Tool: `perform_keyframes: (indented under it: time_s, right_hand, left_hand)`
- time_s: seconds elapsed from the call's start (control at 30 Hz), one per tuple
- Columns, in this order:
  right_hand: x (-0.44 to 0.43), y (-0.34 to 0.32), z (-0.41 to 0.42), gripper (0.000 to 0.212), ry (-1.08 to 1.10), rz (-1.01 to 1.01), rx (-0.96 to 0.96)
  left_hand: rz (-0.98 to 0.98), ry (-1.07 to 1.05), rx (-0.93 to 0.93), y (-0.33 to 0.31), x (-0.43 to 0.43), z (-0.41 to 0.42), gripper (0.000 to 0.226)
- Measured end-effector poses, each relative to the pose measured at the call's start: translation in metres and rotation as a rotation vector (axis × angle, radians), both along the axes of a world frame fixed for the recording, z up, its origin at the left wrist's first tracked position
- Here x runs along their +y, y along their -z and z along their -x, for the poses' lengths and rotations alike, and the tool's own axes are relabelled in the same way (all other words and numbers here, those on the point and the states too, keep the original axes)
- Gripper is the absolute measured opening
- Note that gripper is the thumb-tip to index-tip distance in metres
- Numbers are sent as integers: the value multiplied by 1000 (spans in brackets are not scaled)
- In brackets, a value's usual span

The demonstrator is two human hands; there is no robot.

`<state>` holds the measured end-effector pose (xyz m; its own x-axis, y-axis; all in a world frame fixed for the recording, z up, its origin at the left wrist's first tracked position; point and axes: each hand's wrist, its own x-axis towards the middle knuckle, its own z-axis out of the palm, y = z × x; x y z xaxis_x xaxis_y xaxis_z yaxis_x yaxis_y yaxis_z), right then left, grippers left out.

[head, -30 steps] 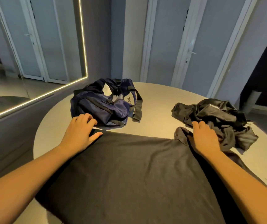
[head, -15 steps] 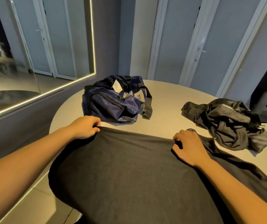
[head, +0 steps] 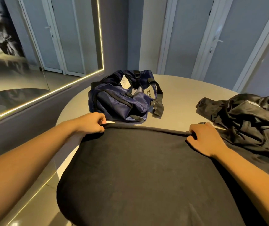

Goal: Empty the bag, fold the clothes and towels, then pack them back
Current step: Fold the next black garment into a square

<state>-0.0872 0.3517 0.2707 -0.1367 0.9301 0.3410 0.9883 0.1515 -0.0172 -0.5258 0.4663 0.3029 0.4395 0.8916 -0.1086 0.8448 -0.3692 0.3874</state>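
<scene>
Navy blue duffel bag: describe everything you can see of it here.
The navy blue duffel bag looks like glossy nylon, slumped and crumpled. It has black webbing straps, a black zipper, a black buckle on top, a white label at its opening and partly hidden dark lettering. It rests on the pale round table, far left. The left hand, gripping the black cloth garment, is just in front; whether they touch is unclear.

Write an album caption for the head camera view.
Left hand and right hand pinch the far edge of a black garment; navy bag and crumpled clothes lie beyond.
</scene>
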Motion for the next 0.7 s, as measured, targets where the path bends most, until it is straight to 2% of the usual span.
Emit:
perform_keyframes:
  time_s: [0.27,0.47,0.53,0.63,0.7]
  right_hand:
    - [-2,5,-3,21,-8,-67,6]
    - [2,6,-6,32,-16,-66,-21]
    - [4,2,-3,31,-33,1,-47]
    - [10,-9,4,27,-36,141,-89]
    - [15,-16,7,32,-17,232,-95]
  left_hand:
    - [297,-73,-175,-11,2,7,24]
    - [196,-225,-411,-4,7,14,1]
    - [223,-243,-381,-3,7,13,4]
    - [287,-257,-333,-5,8,10,22]
    - [299,-266,-303,-9,11,10,23]
